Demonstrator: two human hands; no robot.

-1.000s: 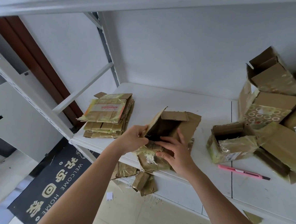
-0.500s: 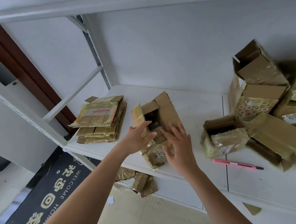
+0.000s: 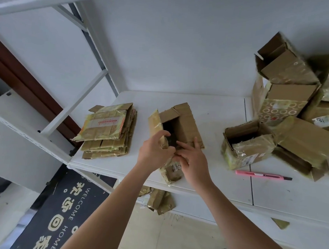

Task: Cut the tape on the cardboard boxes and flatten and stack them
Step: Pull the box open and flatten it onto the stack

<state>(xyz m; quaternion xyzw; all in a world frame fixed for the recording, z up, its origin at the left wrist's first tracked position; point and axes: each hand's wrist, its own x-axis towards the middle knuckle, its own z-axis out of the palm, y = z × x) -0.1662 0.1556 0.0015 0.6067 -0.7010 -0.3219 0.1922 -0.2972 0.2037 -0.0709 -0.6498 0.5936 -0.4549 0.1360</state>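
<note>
Open box (image 3: 179, 125) near the shelf's (image 3: 208, 105) front edge, left hand (image 3: 154, 152) gripping its taped side flap, right hand (image 3: 191, 160) with fingers loose against the near end. Probably steadied so for collapsing. Flattened stack (image 3: 108, 131) at the left corner, ready to receive it.

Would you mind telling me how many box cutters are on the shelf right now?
1. The pink box cutter lies flat on the white shelf, near its front edge, right of both hands and just before the open taped box. Others may hide behind the unflattened boxes.
</note>
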